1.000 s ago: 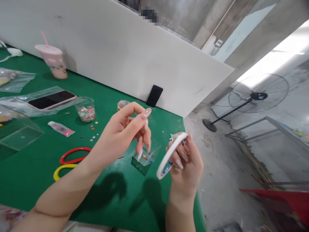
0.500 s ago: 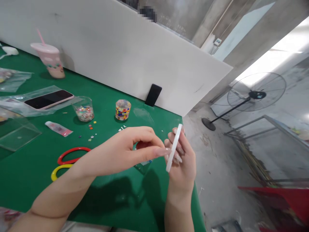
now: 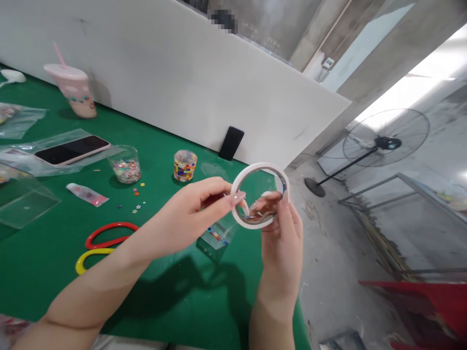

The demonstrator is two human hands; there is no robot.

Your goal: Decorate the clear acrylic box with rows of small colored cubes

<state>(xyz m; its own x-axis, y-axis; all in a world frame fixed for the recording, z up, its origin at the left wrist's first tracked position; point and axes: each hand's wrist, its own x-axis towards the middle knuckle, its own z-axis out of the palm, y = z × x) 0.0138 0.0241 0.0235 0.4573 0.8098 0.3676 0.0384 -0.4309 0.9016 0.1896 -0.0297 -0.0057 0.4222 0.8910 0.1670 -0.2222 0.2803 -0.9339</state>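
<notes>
A white ring-shaped roll, which looks like tape [image 3: 251, 166], is held up above the right side of the green table, its round opening facing me. My left hand [image 3: 197, 209] pinches its left rim between thumb and fingers. On the right rim, my right hand [image 3: 282, 233] grips with the thumb in front and fingers behind, partly seen through the opening. Below the ring, a clear plastic piece with a row of coloured bits [image 3: 217, 236] lies on the table. A small cup covered in coloured squares [image 3: 185, 166] stands behind my left hand.
Red-and-yellow-handled scissors [image 3: 109, 236] lie near my left forearm. Leftward are a clear cup of beads [image 3: 127, 167], a small tube [image 3: 87, 194], a phone [image 3: 73, 149] and a pink drink cup [image 3: 76, 92]. Another phone [image 3: 231, 143] leans on the white board [image 3: 164, 78].
The white ring has turned from edge-on to face-on. My right hand has shifted from an open palm behind it to a grip on its right rim.
</notes>
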